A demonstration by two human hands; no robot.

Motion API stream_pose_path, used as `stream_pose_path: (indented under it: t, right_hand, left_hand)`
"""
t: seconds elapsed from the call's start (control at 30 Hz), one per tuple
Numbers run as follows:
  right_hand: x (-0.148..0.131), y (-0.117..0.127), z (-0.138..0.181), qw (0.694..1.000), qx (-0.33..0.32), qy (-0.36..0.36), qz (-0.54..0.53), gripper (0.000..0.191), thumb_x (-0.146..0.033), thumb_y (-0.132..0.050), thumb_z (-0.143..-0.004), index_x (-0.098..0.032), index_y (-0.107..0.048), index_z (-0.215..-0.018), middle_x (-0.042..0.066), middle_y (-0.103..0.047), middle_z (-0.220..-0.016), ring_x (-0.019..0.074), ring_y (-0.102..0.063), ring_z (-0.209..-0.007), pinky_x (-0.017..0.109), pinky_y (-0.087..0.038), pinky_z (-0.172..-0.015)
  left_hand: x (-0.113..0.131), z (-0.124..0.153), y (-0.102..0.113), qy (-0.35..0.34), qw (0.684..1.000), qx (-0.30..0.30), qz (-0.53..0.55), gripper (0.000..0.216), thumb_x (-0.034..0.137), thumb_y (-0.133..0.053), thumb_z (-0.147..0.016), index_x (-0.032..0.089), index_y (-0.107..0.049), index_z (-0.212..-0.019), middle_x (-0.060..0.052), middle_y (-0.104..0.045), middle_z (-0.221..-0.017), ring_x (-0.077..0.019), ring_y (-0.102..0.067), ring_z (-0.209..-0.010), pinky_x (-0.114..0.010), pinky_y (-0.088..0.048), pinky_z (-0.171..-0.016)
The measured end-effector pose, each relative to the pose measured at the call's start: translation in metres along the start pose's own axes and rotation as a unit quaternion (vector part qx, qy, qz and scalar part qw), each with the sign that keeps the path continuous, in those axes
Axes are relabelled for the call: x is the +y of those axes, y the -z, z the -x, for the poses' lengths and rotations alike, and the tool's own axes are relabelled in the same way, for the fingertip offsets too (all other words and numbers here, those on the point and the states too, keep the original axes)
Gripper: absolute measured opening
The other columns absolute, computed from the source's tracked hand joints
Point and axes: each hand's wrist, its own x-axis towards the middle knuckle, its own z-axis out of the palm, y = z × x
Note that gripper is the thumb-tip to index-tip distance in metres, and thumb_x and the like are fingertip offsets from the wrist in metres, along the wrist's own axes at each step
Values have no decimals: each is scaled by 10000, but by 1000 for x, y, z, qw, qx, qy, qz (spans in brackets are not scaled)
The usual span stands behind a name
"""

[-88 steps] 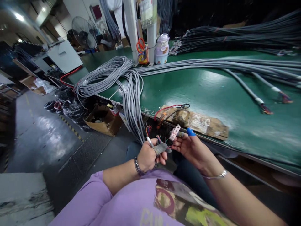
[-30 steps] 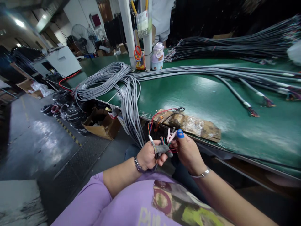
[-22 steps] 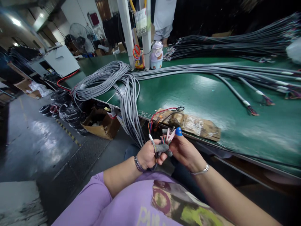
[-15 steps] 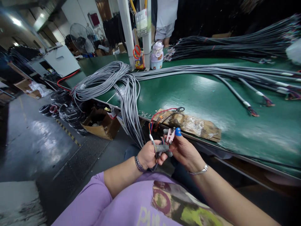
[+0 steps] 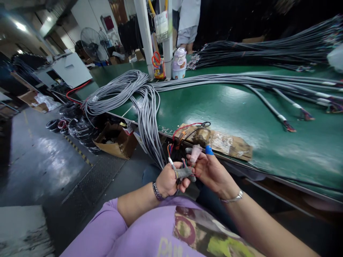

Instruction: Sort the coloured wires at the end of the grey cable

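Grey cable end (image 5: 179, 172) clamped in left hand (image 5: 168, 179) below green bench edge (image 5: 241, 107), coloured wires (image 5: 183, 162) fanned upward. Right hand (image 5: 211, 171) pinches pale pink connector (image 5: 195, 151) just beside wires. Advice: keep cable steady, align connector squarely, separate strands, avoid bending tips.

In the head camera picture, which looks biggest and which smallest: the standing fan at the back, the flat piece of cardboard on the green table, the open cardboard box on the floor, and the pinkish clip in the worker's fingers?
1. Flat cardboard
2. Cardboard box and fan: they look alike, and the fan stands much farther back, so no ranking
3. Pinkish clip in the right hand, smallest though nearest
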Motion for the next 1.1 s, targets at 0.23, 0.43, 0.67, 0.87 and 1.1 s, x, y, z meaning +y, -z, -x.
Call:
stream_pose_path:
  t: [0.23, 0.43, 0.67, 0.87, 1.1]
  right_hand:
    - [2, 0, 2, 998, 19, 37, 43, 329, -524, -734, -724, -203, -695, -786, -4, -631, -680, 113, -543, -582, 236, -491, -543]
    - [1, -5, 1, 999, 24, 22, 28, 356, -556, -730, -711, -209, -695, -782, -3, -630, -674, 109, -513, -546, 239, -481, -523]
    - [-1, -6, 11, 993, -50, -3, 112, 379, -549, -762, -669, -190, -671, -751, 11, -627, -640, 152, -567, -537, 294, -483, -539]
    - [-2, -4, 19, 972, -75, -11, 222, 255, -375, -780, -710, -189, -651, -826, 12, -673, -662, 160, -612, -558, 299, -478, -599]
    - [-9, -7, 23, 936, -86, -2, 341, 316, -458, -752, -711, -171, -663, -810, 25, -689, -652, 177, -616, -569, 322, -472, -635]
  left_hand:
    - [-13, 7, -5, -102, 993, 57, -21, 432, 542, -711, -671, 138, -560, -694, 14, -567, -473, -72, -455, -304, -179, -231, -289]
    - [-15, 2, -11, -139, 986, 91, -31, 406, 523, -695, -697, 137, -572, -701, 15, -583, -501, -65, -474, -325, -176, -248, -313]
    - [-17, -1, -7, -133, 984, 99, -58, 389, 515, -672, -719, 143, -562, -696, 18, -574, -495, -67, -473, -325, -179, -240, -310]
    - [-21, 1, 2, -122, 983, 75, -114, 349, 481, -641, -750, 150, -548, -689, 13, -586, -518, -74, -506, -357, -174, -281, -331]
    - [-15, 2, 5, -66, 984, 14, -168, 342, 458, -682, -695, 144, -551, -670, 11, -574, -510, -79, -506, -360, -175, -341, -346]
